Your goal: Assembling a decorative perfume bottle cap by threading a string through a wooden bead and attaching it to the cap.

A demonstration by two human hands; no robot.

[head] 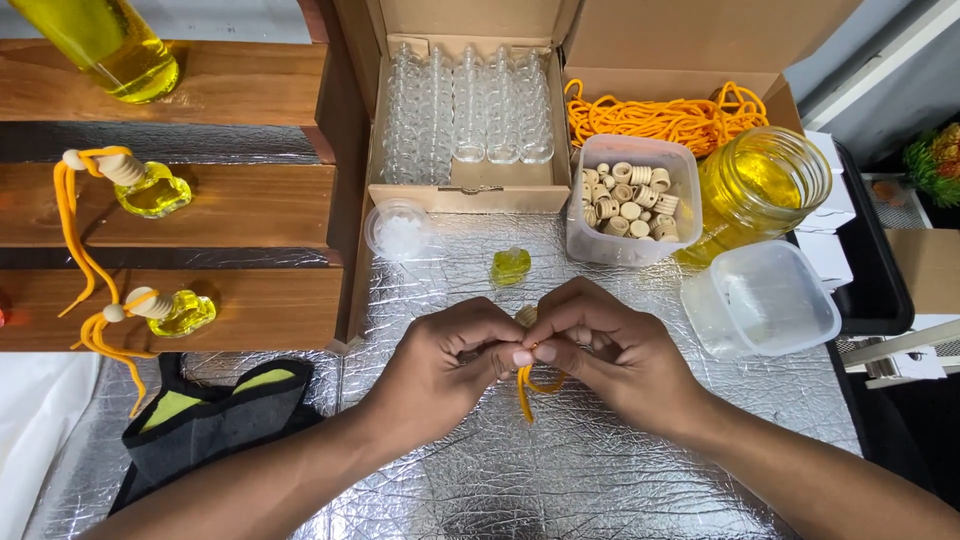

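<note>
An orange cord [527,385], looped and dangling, is pinched between left hand [440,370] and right hand [605,355], fingertips together.

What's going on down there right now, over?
Left hand and right hand pinch an orange cord and wooden cap together. Small yellow bottle sits just beyond. Nothing between them.

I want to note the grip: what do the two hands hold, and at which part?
Both hands, left hand and right hand, pinch an orange cord at its upper end; a wooden cap shows between them.
</note>
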